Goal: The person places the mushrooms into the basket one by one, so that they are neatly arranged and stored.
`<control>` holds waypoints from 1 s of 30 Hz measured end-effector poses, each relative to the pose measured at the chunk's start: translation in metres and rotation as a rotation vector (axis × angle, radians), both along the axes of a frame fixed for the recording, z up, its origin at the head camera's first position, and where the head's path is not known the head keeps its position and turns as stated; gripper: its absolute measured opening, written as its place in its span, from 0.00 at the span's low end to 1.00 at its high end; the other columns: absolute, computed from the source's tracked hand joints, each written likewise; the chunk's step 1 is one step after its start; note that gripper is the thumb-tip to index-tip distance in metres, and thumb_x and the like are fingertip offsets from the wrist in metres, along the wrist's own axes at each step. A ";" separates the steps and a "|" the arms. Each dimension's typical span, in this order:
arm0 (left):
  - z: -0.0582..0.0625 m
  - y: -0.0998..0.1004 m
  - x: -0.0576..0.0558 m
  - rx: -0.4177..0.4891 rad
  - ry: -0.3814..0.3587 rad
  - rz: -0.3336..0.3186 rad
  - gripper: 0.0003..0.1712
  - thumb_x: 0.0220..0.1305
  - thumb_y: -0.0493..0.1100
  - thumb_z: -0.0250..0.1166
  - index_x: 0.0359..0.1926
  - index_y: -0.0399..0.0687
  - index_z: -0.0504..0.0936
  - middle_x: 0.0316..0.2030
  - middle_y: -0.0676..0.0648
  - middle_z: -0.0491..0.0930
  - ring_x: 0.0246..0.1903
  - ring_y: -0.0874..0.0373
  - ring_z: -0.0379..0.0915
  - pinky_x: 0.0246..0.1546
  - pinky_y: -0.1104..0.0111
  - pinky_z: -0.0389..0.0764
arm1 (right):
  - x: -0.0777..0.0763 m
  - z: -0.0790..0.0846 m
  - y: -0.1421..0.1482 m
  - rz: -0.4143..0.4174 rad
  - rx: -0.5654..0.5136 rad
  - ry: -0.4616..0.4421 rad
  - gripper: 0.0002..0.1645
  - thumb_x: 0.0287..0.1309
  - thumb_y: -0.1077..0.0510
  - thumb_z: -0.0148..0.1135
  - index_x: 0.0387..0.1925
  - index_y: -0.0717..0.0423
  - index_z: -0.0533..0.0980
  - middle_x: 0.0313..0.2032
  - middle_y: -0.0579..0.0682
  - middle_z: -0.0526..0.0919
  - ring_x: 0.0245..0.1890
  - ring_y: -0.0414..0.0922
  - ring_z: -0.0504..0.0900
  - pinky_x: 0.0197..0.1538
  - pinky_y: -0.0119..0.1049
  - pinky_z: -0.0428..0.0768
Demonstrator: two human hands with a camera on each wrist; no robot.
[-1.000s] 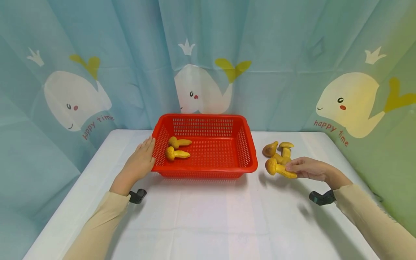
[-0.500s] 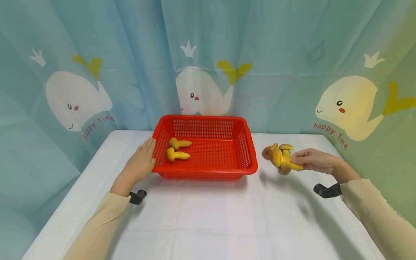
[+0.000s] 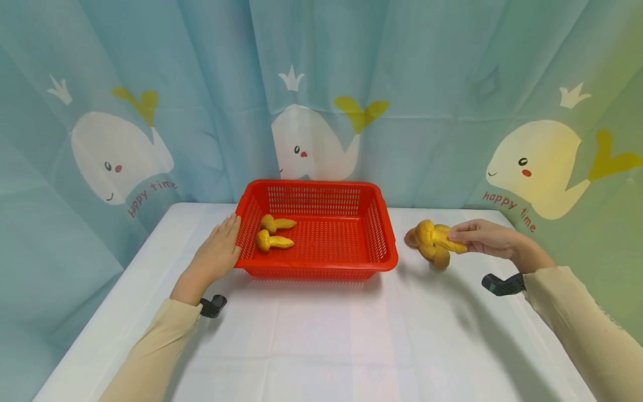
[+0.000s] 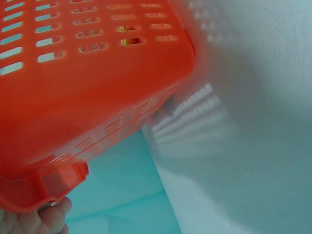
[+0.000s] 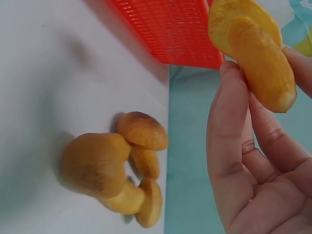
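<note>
A red plastic basket (image 3: 387, 259) stands on the white table with two yellow toy mushrooms (image 3: 272, 241) lying in its left part. My left hand (image 3: 217, 255) lies flat against the basket's left wall (image 4: 73, 122), fingers straight. My right hand (image 3: 484, 239) pinches a yellow mushroom (image 3: 436, 237) by its stem and holds it above the table, right of the basket; in the right wrist view the mushroom (image 5: 253, 48) sits between thumb and fingers. Under it, a few more mushrooms (image 5: 117, 170) lie in a heap on the table, partly hidden in the head view.
The white table (image 3: 321, 335) runs up to a blue curtain with whale prints (image 3: 311, 139) at the back. Small black wrist camera mounts (image 3: 213, 305) show by both sleeves.
My right hand has lifted the mushroom off the table and carried it slightly up and back. My left hand and the basket have stayed put.
</note>
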State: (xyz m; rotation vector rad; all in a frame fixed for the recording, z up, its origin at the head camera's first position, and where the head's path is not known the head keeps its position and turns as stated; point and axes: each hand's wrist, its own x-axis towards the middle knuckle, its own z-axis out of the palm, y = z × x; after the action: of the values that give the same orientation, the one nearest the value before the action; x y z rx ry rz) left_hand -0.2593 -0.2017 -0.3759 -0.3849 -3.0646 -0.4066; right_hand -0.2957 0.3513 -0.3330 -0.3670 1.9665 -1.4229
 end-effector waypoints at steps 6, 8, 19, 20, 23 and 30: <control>-0.002 -0.001 0.001 -0.011 0.004 0.003 0.37 0.65 0.39 0.47 0.70 0.26 0.45 0.71 0.29 0.44 0.71 0.34 0.41 0.71 0.44 0.45 | -0.006 0.008 -0.006 -0.019 0.007 0.013 0.18 0.69 0.60 0.44 0.37 0.45 0.82 0.36 0.39 0.83 0.36 0.34 0.79 0.45 0.24 0.80; -0.002 -0.001 0.001 -0.012 0.007 0.004 0.37 0.65 0.40 0.48 0.70 0.26 0.45 0.71 0.29 0.44 0.70 0.34 0.41 0.70 0.44 0.45 | -0.007 0.013 -0.009 -0.045 0.038 0.027 0.17 0.69 0.59 0.45 0.36 0.45 0.81 0.36 0.39 0.83 0.36 0.34 0.79 0.45 0.24 0.80; -0.002 0.000 0.000 0.001 0.001 0.011 0.37 0.65 0.39 0.48 0.70 0.27 0.45 0.71 0.29 0.44 0.71 0.34 0.41 0.71 0.44 0.45 | -0.024 0.035 -0.036 -0.016 0.007 0.034 0.15 0.69 0.59 0.46 0.35 0.46 0.81 0.35 0.41 0.83 0.37 0.36 0.82 0.47 0.28 0.82; -0.002 0.000 0.000 -0.002 0.004 0.010 0.37 0.65 0.39 0.48 0.70 0.27 0.45 0.71 0.29 0.44 0.71 0.34 0.41 0.71 0.44 0.45 | -0.026 0.035 -0.038 -0.020 0.013 0.036 0.15 0.69 0.59 0.46 0.35 0.46 0.81 0.35 0.41 0.83 0.37 0.36 0.82 0.47 0.28 0.82; -0.003 -0.001 0.000 -0.007 0.012 0.003 0.37 0.66 0.39 0.47 0.70 0.26 0.45 0.71 0.29 0.44 0.71 0.34 0.41 0.70 0.44 0.45 | -0.032 0.038 -0.047 -0.037 0.040 0.047 0.15 0.68 0.58 0.47 0.34 0.46 0.80 0.34 0.41 0.82 0.37 0.36 0.80 0.46 0.28 0.82; -0.004 -0.001 -0.001 -0.002 0.017 0.001 0.37 0.65 0.39 0.47 0.70 0.26 0.46 0.71 0.29 0.45 0.71 0.34 0.41 0.70 0.44 0.45 | -0.042 0.044 -0.069 -0.063 0.081 0.046 0.14 0.68 0.59 0.48 0.32 0.47 0.81 0.33 0.42 0.81 0.36 0.36 0.79 0.47 0.28 0.81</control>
State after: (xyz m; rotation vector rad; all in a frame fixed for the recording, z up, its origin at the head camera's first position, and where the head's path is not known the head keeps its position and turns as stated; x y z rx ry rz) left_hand -0.2601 -0.2023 -0.3800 -0.3852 -3.0492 -0.3981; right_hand -0.3377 0.2819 -0.2890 -0.3059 2.0827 -1.3795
